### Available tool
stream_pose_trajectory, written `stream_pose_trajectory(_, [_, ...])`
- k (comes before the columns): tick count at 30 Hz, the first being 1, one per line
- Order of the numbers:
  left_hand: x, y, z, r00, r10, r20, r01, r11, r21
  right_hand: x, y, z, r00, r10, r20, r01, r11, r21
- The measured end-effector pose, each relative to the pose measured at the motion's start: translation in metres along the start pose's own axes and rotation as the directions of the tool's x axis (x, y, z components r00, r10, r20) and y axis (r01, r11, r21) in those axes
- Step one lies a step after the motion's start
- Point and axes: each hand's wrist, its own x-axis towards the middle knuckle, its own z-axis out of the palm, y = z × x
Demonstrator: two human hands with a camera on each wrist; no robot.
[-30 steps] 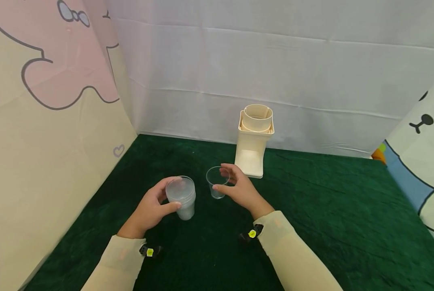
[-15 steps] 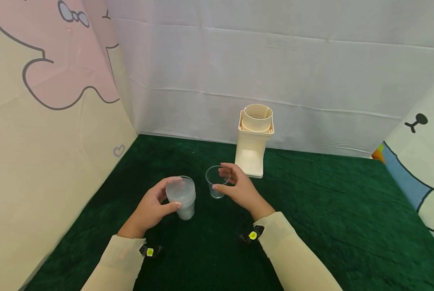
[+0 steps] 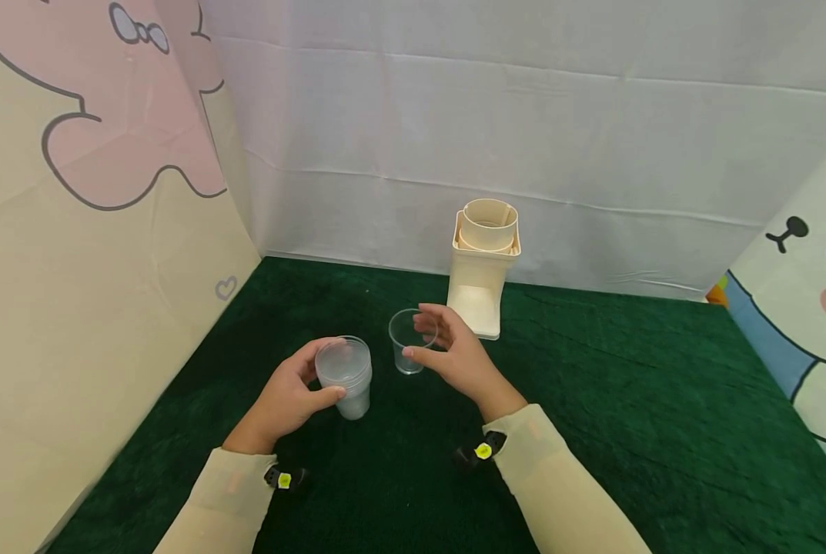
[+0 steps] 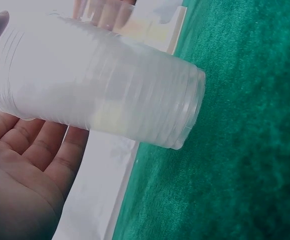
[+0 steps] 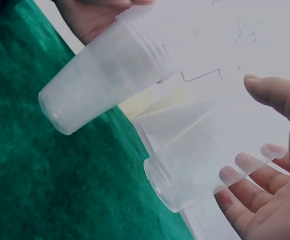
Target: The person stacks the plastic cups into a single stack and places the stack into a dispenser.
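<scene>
My left hand point(image 3: 289, 392) grips a stack of nested clear plastic cups point(image 3: 349, 377), thumb at the near side and fingers round the far side. In the left wrist view the stack point(image 4: 115, 85) shows its closely spaced rings, base towards the green cloth. To its right, my right hand point(image 3: 454, 354) holds a single clear plastic cup point(image 3: 406, 350) between thumb and fingers, with its mouth up. In the right wrist view, fingertips point(image 5: 229, 175) show through the wall of that cup point(image 5: 194, 155). The stack and the single cup are apart, side by side.
Behind the right hand stands a cream plastic piece point(image 3: 478, 296) with a round collar on top. Dark green cloth point(image 3: 627, 385) covers the table. A white sheet point(image 3: 523, 138) hangs at the back, with cartoon-printed sheets at both sides.
My right hand and the single cup have shifted slightly away from me and a touch to the left. The left hand and its stack stay where they were.
</scene>
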Motion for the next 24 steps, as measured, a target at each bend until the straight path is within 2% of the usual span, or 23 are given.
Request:
stream_pose_trajectory(9, [-0.001, 0.001, 0.001, 1.000, -0.004, -0.004, 0.004, 1.000, 0.001, -0.004, -0.014, -0.001, 0.998, -0.064, -0.004, 0.064, 0.998, -0.002])
stream_pose_trajectory(18, [0.001, 0.000, 0.003, 1.000, -0.009, -0.006, 0.009, 1.000, 0.012, -0.007, -0.025, -0.002, 0.997, -0.079, -0.009, 0.079, 0.997, -0.011])
stream_pose_trajectory(24, [0.000, 0.003, 0.003, 1.000, -0.019, -0.015, 0.019, 0.999, 0.028, -0.008, -0.035, -0.002, 0.993, -0.118, -0.004, 0.118, 0.993, -0.031])
